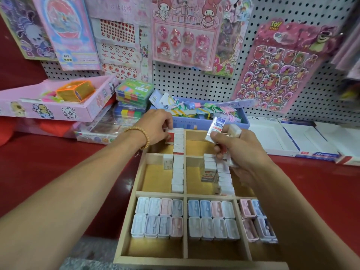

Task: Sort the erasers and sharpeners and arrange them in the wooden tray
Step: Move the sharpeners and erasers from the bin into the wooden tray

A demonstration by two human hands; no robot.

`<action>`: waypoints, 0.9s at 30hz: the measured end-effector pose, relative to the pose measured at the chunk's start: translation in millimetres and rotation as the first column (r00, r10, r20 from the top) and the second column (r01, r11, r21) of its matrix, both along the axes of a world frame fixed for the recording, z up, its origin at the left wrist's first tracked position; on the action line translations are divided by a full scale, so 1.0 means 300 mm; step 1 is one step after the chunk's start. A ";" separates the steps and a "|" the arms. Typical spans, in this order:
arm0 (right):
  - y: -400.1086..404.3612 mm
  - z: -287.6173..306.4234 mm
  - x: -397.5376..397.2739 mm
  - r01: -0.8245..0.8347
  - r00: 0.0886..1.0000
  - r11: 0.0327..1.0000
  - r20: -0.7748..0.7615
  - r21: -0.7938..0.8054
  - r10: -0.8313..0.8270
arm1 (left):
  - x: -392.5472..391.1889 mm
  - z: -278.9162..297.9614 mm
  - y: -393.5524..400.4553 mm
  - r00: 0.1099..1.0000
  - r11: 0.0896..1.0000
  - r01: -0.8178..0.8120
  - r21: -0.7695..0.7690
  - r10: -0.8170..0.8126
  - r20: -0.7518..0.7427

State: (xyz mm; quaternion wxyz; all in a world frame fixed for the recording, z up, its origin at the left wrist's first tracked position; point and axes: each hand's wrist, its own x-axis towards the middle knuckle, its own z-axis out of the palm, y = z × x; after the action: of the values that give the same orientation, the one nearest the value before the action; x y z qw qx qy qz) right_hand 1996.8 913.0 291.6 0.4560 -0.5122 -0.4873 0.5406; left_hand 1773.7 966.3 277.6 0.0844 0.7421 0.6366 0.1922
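A wooden tray (212, 195) with several compartments lies on the red counter in the head view. Pastel sharpeners (158, 217) fill its near compartments. White erasers (177, 172) stand in rows in the middle and far-left compartments, and more erasers (224, 176) fill the middle-right one. My left hand (155, 127) pinches a red-and-white eraser (171, 137) at the far end of the far-left row. Over the far-right compartment, my right hand (239, 151) grips several white wrapped erasers (215, 129), fanned out above its fingers.
A blue box (210, 119) of stringed tags stands just behind the tray. Stacked green cases (133, 94) and a pink box (52, 106) sit at the back left. Open white boxes (288, 137) lie to the right. A pegboard (194, 80) with sticker sheets rises behind.
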 end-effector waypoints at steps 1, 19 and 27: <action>-0.005 0.002 0.006 -0.006 1.000 1.000 0.010 0.011 0.006 | -0.001 -0.006 0.000 1.000 1.000 0.003 0.005 -0.003 -0.010; -0.225 0.093 0.099 -0.164 0.986 0.981 0.035 0.106 0.161 | 0.256 0.228 -0.304 0.751 0.909 0.413 -0.062 -0.301 0.588; -0.324 0.060 0.199 0.053 0.973 0.997 -0.221 -0.049 -0.062 | 0.254 0.212 -0.318 0.853 0.946 0.291 -0.139 -0.191 0.486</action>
State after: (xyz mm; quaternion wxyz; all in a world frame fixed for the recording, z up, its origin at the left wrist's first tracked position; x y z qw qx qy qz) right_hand 2056.5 815.9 309.6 0.5120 -0.4721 -0.4065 0.5914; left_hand 1850.0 870.8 341.3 0.3352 0.7353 0.5155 0.2850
